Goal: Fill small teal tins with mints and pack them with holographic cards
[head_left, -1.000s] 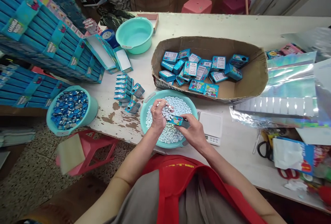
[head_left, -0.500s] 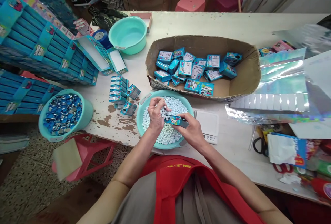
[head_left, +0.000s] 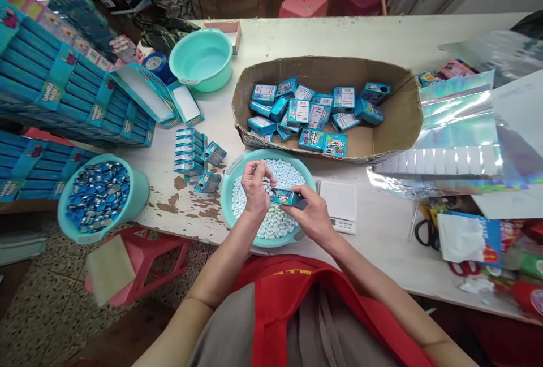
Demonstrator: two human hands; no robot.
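Note:
My right hand [head_left: 311, 214] grips a small blue candy box [head_left: 283, 197] on its side, above a turquoise basin [head_left: 227, 200]. Pale white candies [head_left: 278, 224] fill much of that basin. Close by the box's left end is my left hand [head_left: 256, 189], its fingers curled around several white candies [head_left: 267, 185]. Left of the basin, a row of small blue boxes [head_left: 186, 152] stands on the table, and two more blue boxes [head_left: 214, 154] lie beside it.
A long cardboard box [head_left: 394, 124] holding several blue boxes lies behind the basin. A white scale [head_left: 338, 200] sits at its right. An emptier turquoise tub [head_left: 201, 59], a tub of blue-silver discs [head_left: 138, 191], stacked blue cartons [head_left: 63, 90] and shiny film [head_left: 449, 129] surround it.
The whole view has shifted slightly, so the table's things appear a little further left. My hands stay over the basin with the box and the candies.

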